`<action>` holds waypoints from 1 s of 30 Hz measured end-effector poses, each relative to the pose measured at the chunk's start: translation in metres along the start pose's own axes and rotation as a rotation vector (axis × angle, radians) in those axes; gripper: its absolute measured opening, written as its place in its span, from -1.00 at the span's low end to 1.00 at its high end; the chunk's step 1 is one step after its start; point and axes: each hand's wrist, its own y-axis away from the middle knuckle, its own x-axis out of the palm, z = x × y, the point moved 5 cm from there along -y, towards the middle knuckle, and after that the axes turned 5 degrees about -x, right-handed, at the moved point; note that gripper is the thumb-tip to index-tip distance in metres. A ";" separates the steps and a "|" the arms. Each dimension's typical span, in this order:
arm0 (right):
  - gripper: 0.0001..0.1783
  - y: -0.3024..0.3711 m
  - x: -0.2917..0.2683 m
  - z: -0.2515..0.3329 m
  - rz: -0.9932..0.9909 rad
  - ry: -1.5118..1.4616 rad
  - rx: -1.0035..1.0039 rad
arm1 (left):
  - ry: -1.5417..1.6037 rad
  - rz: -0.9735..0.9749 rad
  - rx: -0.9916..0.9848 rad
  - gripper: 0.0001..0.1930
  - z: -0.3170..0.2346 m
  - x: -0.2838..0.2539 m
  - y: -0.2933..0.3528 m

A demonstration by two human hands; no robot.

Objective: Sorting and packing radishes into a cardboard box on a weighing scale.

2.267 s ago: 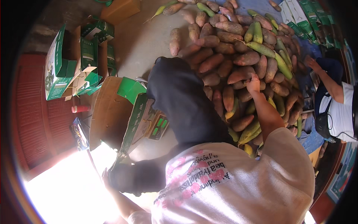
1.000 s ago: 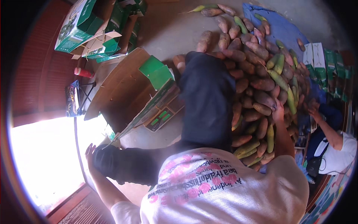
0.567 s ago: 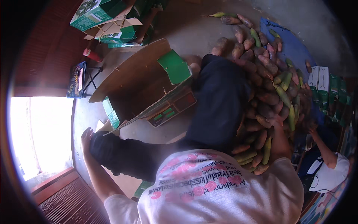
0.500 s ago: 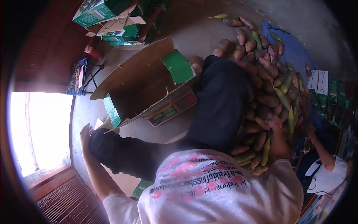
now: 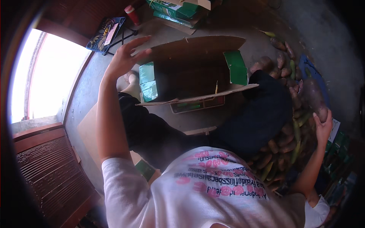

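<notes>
My right hand (image 5: 323,121) is closed around the lower end of a large reddish-brown sweet potato (image 5: 314,95), raised over the right side of a pile. That pile (image 5: 283,140) mixes brown tubers with long green ones beside my right leg. My left hand (image 5: 131,53) is held up near the far left corner of the cardboard box, fingers apart and nothing in them. The box (image 5: 205,43) stands open between my legs, with green flaps (image 5: 236,68) at its ends. Its inside is dark, and I cannot tell what lies in it. A scale (image 5: 197,105) with green displays shows below its near edge.
Stacked green cartons (image 5: 176,13) stand at the back. A folding stool (image 5: 108,36) and a red bottle (image 5: 132,15) are at the far left. A blue sheet (image 5: 317,74) lies under the pile's far edge. A co-worker's white sleeve (image 5: 318,212) shows at the lower right.
My right hand has come up from the pile with the sweet potato and moved right. My left hand has risen from beside my knee toward the box. The whole view has turned.
</notes>
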 end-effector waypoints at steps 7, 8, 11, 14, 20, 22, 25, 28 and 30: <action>-0.31 -0.067 0.030 0.293 0.330 -0.246 -0.539 | -0.355 0.039 -0.045 -0.71 0.002 0.022 -0.014; -0.35 -0.069 0.050 0.336 0.427 -0.227 -0.579 | -0.324 0.039 -0.059 -0.73 0.006 0.021 -0.012; -0.47 -0.075 0.133 0.407 0.663 -0.176 -0.767 | -0.257 0.045 -0.087 -0.78 0.008 0.016 -0.007; -0.42 -0.069 0.238 0.455 1.029 0.049 -0.662 | -0.255 -0.047 0.109 -0.78 0.004 0.011 -0.004; -0.12 -0.026 0.422 0.467 1.409 -0.461 -0.321 | -0.271 -0.008 0.059 -0.79 0.014 0.014 -0.002; -0.08 -0.014 0.478 0.454 1.423 -0.479 -0.349 | -0.256 -0.021 0.056 -0.79 0.012 0.010 0.003; -0.05 -0.015 0.497 0.450 1.416 -0.462 -0.425 | -0.246 -0.037 0.040 -0.81 0.020 0.009 0.007; -0.08 -0.011 0.493 0.452 1.409 -0.371 -0.583 | -0.242 -0.024 0.080 -0.83 0.016 0.004 0.013; -0.09 -0.011 0.486 0.453 1.404 -0.310 -0.668 | -0.246 -0.044 0.087 -0.83 0.012 0.001 0.016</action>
